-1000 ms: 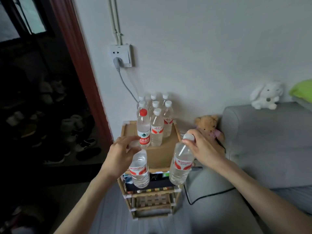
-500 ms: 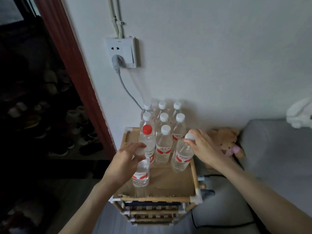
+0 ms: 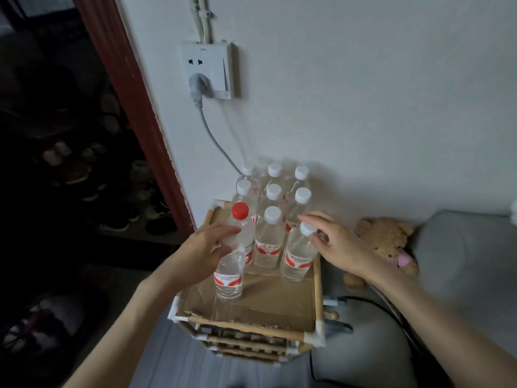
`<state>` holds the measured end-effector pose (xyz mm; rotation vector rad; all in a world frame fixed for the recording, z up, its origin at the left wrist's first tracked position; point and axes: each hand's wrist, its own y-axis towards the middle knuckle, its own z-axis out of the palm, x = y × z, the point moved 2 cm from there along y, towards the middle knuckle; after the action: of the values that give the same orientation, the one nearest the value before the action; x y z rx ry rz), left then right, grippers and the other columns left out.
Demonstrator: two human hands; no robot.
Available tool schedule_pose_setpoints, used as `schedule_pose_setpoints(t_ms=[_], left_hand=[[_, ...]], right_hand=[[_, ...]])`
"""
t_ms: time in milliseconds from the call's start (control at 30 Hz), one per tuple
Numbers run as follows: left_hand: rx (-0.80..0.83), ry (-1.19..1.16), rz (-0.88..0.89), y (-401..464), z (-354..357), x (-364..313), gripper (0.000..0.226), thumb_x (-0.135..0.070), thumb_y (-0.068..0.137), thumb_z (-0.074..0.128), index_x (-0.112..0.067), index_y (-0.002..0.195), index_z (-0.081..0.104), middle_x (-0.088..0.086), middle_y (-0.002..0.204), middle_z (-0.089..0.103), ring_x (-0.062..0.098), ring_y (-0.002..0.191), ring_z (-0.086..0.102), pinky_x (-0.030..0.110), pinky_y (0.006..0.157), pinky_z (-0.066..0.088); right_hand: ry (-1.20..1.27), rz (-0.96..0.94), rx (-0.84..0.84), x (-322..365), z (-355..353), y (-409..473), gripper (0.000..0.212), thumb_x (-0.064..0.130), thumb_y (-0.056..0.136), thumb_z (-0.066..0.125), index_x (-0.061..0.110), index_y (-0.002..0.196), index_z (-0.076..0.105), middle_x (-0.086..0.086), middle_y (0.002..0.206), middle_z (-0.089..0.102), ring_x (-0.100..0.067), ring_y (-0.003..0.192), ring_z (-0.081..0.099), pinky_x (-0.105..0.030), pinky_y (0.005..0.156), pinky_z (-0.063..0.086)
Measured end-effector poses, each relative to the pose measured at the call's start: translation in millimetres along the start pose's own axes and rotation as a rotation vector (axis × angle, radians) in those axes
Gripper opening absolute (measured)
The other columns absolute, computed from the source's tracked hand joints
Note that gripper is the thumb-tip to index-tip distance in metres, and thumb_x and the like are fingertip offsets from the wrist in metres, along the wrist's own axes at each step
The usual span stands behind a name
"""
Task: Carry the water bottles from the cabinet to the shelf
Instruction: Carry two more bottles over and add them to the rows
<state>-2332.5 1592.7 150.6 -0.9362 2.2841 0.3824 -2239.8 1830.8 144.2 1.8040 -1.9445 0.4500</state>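
Observation:
A small bamboo shelf [image 3: 317, 292] with a cardboard top stands against the white wall. Several clear water bottles with white caps cluster at its back [image 3: 273, 191], and one has a red cap [image 3: 240, 211]. My left hand [image 3: 204, 247] grips the cap end of a bottle [image 3: 228, 275] that stands on the cardboard at the front left. My right hand [image 3: 338, 245] pinches the white cap of another bottle [image 3: 298, 256], which stands at the right edge beside the cluster.
A wall socket [image 3: 208, 70] with a plugged grey cable hangs above the bottles. A brown teddy bear [image 3: 387, 242] lies against a grey sofa [image 3: 464, 261] on the right. A dark doorway with shoes [image 3: 112, 191] opens on the left. A black cable [image 3: 363, 301] runs beside the shelf.
Both bottles came down from mid-air onto the shelf top. The right one now stands next to the cluster and the left one at the front. My view moved closer.

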Motion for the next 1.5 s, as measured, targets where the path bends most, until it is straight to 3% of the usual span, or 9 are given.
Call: schedule_pose_setpoints(t_ms=[167,333,500,633,767,1000,1100,1267,1500], left_hand=[[-0.031,0.005,0.014,-4,-2,3,0.033,-0.012,0.081,0.064,-0.026,0.112,0.063,-0.021,0.094,0.05,0.001,0.084,0.053,0.01,0.075,0.04],[-0.151,0.101,-0.024,-6,-3,1,0.04,-0.031,0.075,0.071,-0.017,0.11,0.061,-0.01,0.089,0.048,0.011,0.076,0.054,0.026,0.077,0.046],[0.049,0.091,0.022,-3,-8,10,0.048,-0.018,0.087,0.058,-0.02,0.133,0.044,-0.013,0.13,0.043,0.011,0.114,0.048,0.029,0.1,0.04],[0.094,0.076,0.033,-2,-13,8,0.045,-0.006,0.087,0.054,-0.026,0.128,0.051,-0.015,0.11,0.048,0.002,0.092,0.049,0.012,0.08,0.037],[-0.024,0.133,0.0,-2,-8,6,0.037,-0.024,0.082,0.064,-0.027,0.119,0.058,-0.013,0.09,0.044,0.002,0.075,0.048,0.017,0.075,0.038],[-0.175,0.062,0.008,0,1,9,0.035,-0.025,0.08,0.067,-0.015,0.112,0.059,-0.005,0.102,0.056,0.008,0.081,0.05,0.021,0.078,0.039],[-0.129,0.052,-0.009,0,-2,13,0.039,-0.027,0.081,0.065,-0.023,0.118,0.057,-0.009,0.1,0.055,-0.001,0.074,0.049,0.014,0.072,0.036],[0.061,0.069,-0.004,0,-11,20,0.05,-0.01,0.088,0.055,-0.019,0.135,0.041,-0.009,0.113,0.043,0.007,0.093,0.047,0.011,0.083,0.037],[-0.087,0.029,-0.009,-4,-11,19,0.033,-0.009,0.08,0.066,-0.011,0.112,0.06,-0.001,0.098,0.053,0.014,0.083,0.052,0.007,0.073,0.037]], right_hand=[[-0.025,0.024,-0.024,0,-1,3,0.037,0.014,0.09,0.053,0.015,0.127,0.051,-0.001,0.122,0.05,-0.007,0.102,0.046,-0.015,0.086,0.032],[-0.125,0.109,-0.058,-3,1,4,0.038,0.042,0.082,0.06,0.016,0.109,0.054,0.001,0.106,0.058,-0.016,0.095,0.057,-0.033,0.082,0.05],[-0.043,0.041,0.035,-2,2,1,0.046,0.025,0.089,0.056,0.021,0.132,0.042,0.001,0.131,0.05,-0.009,0.109,0.048,-0.021,0.09,0.037],[-0.078,0.07,0.044,-1,0,5,0.039,0.024,0.091,0.053,0.022,0.13,0.047,0.001,0.123,0.055,-0.006,0.1,0.048,-0.021,0.087,0.036],[-0.172,0.139,-0.024,2,0,10,0.031,0.04,0.085,0.058,0.019,0.106,0.055,0.0,0.103,0.063,-0.017,0.091,0.057,-0.036,0.082,0.049],[-0.139,0.114,0.028,3,1,8,0.044,0.033,0.088,0.056,0.022,0.129,0.045,-0.002,0.127,0.055,-0.016,0.11,0.052,-0.031,0.093,0.042],[-0.113,0.084,0.043,3,1,5,0.044,0.023,0.09,0.054,0.024,0.132,0.043,0.0,0.128,0.054,-0.006,0.098,0.047,-0.022,0.086,0.036],[-0.117,0.152,0.041,5,-2,4,0.037,0.023,0.092,0.052,0.018,0.128,0.046,-0.004,0.127,0.054,-0.019,0.111,0.052,-0.031,0.092,0.042],[-0.157,0.192,0.013,6,0,8,0.034,0.033,0.089,0.053,0.015,0.118,0.05,-0.005,0.12,0.056,-0.023,0.109,0.053,-0.04,0.091,0.046]])
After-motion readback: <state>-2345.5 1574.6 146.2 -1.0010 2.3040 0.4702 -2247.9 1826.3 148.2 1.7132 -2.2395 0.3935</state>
